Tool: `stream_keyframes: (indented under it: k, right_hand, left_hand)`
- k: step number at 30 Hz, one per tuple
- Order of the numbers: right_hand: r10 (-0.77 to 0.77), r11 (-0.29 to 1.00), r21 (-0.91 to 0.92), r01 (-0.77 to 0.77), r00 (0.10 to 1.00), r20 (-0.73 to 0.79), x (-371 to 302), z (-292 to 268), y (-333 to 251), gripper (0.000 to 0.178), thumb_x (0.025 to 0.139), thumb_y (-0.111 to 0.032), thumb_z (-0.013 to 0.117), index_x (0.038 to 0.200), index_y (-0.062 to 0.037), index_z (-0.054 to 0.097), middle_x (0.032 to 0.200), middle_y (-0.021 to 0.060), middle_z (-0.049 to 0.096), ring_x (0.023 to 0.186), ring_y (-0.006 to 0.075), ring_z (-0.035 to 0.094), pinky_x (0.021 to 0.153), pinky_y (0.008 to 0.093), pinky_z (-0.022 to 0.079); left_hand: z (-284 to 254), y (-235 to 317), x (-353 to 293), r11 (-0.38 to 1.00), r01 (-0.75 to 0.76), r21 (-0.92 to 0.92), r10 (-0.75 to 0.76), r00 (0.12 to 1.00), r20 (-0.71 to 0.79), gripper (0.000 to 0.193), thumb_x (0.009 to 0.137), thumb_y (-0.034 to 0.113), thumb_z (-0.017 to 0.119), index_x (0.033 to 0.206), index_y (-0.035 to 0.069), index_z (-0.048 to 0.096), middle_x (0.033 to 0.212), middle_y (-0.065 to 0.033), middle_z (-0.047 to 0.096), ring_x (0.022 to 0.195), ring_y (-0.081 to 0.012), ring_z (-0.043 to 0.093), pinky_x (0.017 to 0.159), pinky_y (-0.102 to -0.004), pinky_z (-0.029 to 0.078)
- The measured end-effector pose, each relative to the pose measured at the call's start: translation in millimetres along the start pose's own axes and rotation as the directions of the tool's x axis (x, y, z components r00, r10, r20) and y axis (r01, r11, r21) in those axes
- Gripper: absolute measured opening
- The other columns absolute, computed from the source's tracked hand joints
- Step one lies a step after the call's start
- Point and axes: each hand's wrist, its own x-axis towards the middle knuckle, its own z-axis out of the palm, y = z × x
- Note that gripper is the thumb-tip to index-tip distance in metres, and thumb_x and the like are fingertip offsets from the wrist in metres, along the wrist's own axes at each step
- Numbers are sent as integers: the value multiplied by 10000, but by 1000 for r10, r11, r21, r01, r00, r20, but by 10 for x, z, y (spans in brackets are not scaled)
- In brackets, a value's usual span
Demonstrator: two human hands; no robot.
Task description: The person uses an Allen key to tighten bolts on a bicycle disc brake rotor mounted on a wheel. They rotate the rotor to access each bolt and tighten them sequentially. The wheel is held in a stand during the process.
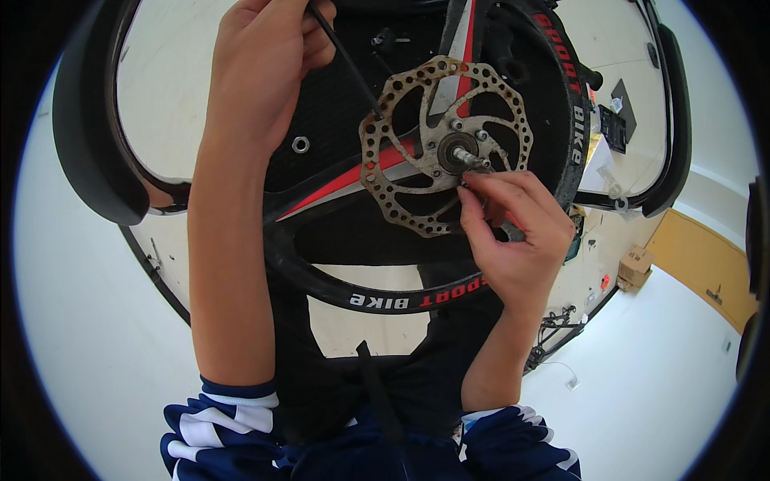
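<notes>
A black wheel (pixel 321 280) with red and white spokes lies flat, a worn, drilled brake disc (pixel 385 192) over its hub. A threaded axle (pixel 469 158) stands up at the centre, with several bolts around it. My left hand (pixel 265 68) is closed around a long dark hex key (pixel 345 60), whose far end reaches the disc's upper left rim. Just below the axle, my right hand (pixel 517 228) pinches what looks like a small bolt against the disc's inner part; the fingertips mostly hide it. A hex nut (pixel 301 145) lies left of the disc.
The wheel rests on a black ribbed surface (pixel 313 184). Small metal hardware (pixel 385 38) lies beyond the disc. Curved black armrests stand at left (pixel 96 120) and right (pixel 674 120). A cardboard box (pixel 635 267) is on the floor at right, near a wooden door (pixel 698 264).
</notes>
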Motion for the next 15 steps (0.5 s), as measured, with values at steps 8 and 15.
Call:
stream_keyframes:
  k: [8, 15]
  right_hand:
    - [31, 999, 8, -31, 999, 31, -6, -9, 39, 220, 742, 61, 775, 940, -33, 767, 852, 44, 690, 638, 103, 624, 542, 206, 456]
    - [-35, 999, -6, 35, 999, 11, 9, -22, 83, 236, 732, 71, 791, 944, -29, 770, 799, 44, 644, 670, 121, 631, 571, 218, 473]
  left_hand:
    - [-45, -12, 25, 1000, 3, -14, -3, 1000, 24, 433, 1030, 433, 537, 820, 63, 620, 581, 65, 443, 474, -30, 368, 452, -197, 283]
    - [-53, 39, 57, 997, 70, -18, -69, 997, 24, 437, 1027, 441, 539, 819, 65, 620, 581, 65, 439, 477, -32, 360, 454, -196, 286]
